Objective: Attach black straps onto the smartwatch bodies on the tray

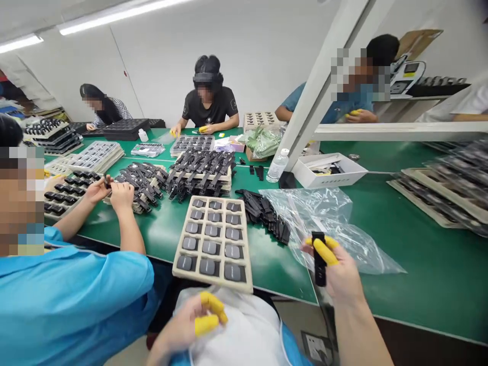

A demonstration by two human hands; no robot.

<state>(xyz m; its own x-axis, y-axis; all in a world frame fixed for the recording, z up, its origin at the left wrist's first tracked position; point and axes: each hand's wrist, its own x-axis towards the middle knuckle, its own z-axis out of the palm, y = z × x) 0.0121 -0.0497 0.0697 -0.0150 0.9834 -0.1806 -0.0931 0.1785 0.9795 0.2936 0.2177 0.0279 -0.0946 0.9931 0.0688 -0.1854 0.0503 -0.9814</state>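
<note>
My right hand, with yellow finger cots, pinches a black watch strap upright above the table's front edge. Over my lap, my left hand is loosely curled, its yellow-covered thumb and forefinger slightly apart with nothing between them. Ahead of it, a beige tray juts over the table edge and carries rows of dark square watch-like cases. Loose black straps lie in a heap right of the tray. Clear plastic bags are spread behind and beside my right hand.
Stacked trays with black straps stand behind the beige tray. A bottle and a white box are near a white post. A co-worker in a blue shirt sits close on my left; several others work around the green table.
</note>
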